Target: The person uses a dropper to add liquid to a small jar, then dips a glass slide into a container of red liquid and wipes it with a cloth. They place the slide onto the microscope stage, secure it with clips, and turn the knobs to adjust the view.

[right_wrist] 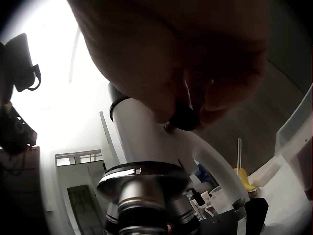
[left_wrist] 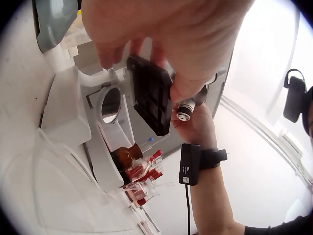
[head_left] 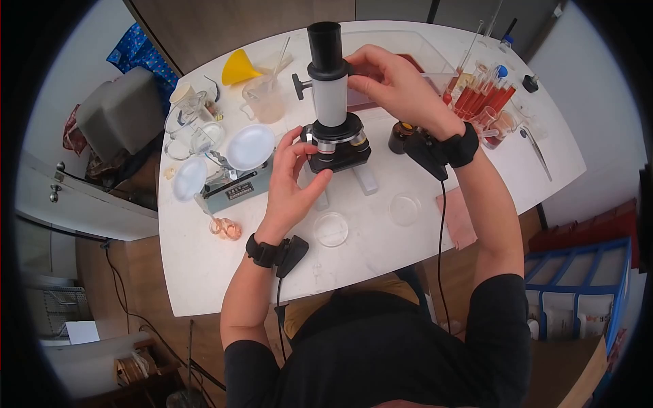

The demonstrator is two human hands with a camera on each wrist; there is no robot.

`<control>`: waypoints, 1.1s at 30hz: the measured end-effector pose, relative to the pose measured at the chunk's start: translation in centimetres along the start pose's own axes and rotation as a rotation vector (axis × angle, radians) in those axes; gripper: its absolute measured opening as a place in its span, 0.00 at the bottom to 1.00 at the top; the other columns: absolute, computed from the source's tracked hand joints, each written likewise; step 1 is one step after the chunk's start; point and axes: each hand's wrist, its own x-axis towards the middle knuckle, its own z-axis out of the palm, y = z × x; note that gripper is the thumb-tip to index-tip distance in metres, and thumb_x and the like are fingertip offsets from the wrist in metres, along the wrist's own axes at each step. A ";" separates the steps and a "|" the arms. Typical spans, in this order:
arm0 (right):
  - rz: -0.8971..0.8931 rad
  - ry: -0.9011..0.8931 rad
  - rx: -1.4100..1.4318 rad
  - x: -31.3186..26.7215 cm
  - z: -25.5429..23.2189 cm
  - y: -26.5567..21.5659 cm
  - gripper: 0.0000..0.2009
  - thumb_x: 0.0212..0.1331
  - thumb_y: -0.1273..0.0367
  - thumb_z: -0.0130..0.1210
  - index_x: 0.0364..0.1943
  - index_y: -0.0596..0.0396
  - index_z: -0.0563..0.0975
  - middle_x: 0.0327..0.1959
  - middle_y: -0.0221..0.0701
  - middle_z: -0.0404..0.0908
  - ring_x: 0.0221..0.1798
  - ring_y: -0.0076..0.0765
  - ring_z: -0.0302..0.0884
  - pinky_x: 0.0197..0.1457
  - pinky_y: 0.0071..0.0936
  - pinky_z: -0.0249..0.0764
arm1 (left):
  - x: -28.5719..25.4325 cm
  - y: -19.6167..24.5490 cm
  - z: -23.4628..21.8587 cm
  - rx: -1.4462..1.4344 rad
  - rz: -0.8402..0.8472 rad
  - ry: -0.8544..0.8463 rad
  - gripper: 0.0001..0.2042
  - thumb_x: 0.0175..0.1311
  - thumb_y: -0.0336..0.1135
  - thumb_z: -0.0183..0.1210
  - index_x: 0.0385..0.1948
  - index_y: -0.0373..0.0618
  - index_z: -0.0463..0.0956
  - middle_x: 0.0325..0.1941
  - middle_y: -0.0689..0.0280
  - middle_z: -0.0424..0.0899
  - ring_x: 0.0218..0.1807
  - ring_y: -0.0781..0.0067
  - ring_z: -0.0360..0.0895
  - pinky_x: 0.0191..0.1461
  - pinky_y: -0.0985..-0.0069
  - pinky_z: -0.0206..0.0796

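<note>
A microscope (head_left: 331, 102) with a white body and black eyepiece tube stands on the white table. My right hand (head_left: 394, 81) is raised beside its tube, thumb and fingers pinching the black focus knob (right_wrist: 185, 118). Lower down, my left hand (head_left: 289, 187) holds the edge of the black stage (left_wrist: 149, 98), its thumb at the front and fingers at the side. Above the stage hang the objective lenses (right_wrist: 142, 210) on their round turret. Under it shows the round mirror (left_wrist: 112, 105). Part of the stage's left side is hidden by the left fingers.
Left of the microscope stands a balance (head_left: 238, 194) with two white pans. Behind are a yellow funnel (head_left: 238, 68) and a plastic beaker (head_left: 263, 100). Petri dishes (head_left: 330, 230) lie in front. To the right stand a brown bottle (head_left: 400, 138) and red-filled test tubes (head_left: 483, 98).
</note>
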 end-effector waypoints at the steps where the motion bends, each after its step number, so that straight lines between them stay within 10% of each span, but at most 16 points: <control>1: -0.017 0.002 -0.020 0.0 0.0 0.0 0.13 0.58 0.70 0.56 0.46 0.57 0.72 0.32 0.27 0.75 0.30 0.19 0.73 0.28 0.19 0.76 | 0.0 0.0 0.0 0.004 -0.001 0.000 0.17 0.54 0.25 0.61 0.45 0.44 0.66 0.69 0.60 0.50 0.68 0.67 0.56 0.71 0.67 0.50; 33: 0.127 0.016 0.017 0.2 0.1 -1.5 0.13 0.61 0.62 0.50 0.38 0.59 0.75 0.31 0.28 0.80 0.34 0.19 0.73 0.31 0.19 0.69 | 0.0 -0.1 -0.1 -0.011 0.003 -0.007 0.18 0.53 0.27 0.62 0.45 0.43 0.67 0.69 0.59 0.50 0.68 0.67 0.55 0.71 0.66 0.48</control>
